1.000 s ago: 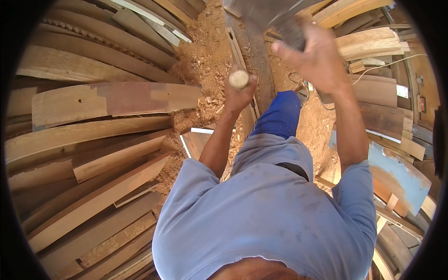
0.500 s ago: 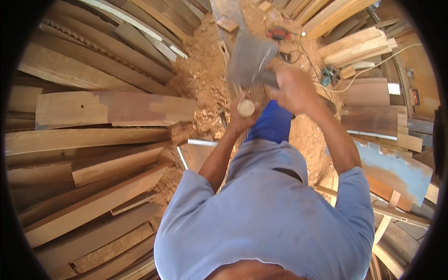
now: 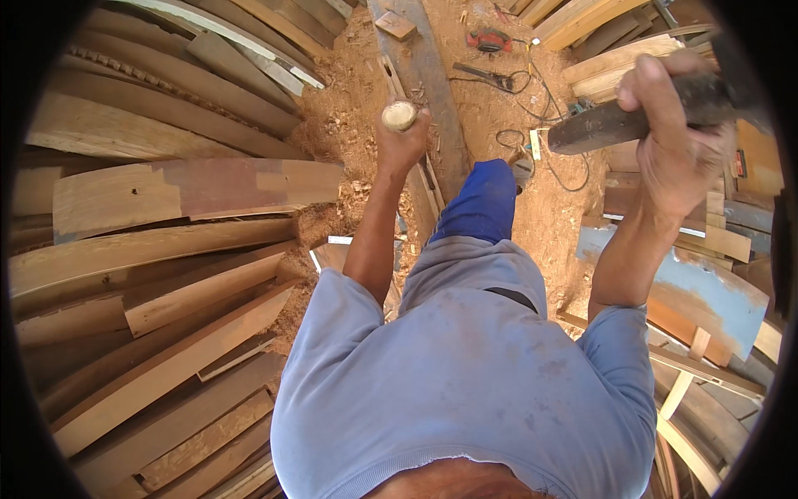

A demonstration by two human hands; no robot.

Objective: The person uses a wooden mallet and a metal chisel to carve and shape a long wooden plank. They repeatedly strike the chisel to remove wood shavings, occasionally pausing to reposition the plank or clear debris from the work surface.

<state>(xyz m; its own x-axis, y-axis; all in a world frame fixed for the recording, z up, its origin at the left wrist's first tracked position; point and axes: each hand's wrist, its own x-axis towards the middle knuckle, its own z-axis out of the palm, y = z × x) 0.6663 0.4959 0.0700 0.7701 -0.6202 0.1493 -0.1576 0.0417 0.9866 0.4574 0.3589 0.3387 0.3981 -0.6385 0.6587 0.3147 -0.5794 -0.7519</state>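
Observation:
My left hand [image 3: 401, 148] is closed around what looks like a chisel, held upright; its pale round handle end [image 3: 399, 116] faces up and its lower part is hidden. Beneath it lies a narrow wooden piece with a slot [image 3: 391, 76], on a long worn plank [image 3: 436, 100]. Raised at the right, my right hand [image 3: 677, 141] grips a dark, thick-handled hammer [image 3: 603, 125]. Its large dark head is partly cut off at the upper right, so its full shape is hidden.
A small wooden block [image 3: 396, 25] sits on the plank's far end. Beyond, a red power tool [image 3: 489, 40] and dark cables [image 3: 540, 91] lie among shavings. Stacked boards [image 3: 125, 191] line the left; more timber and a blue-painted panel [image 3: 706, 291] stand at the right.
My right hand has swung up and to the right with the hammer, away from the chisel. My left hand has moved farther away and slightly left, still holding the chisel.

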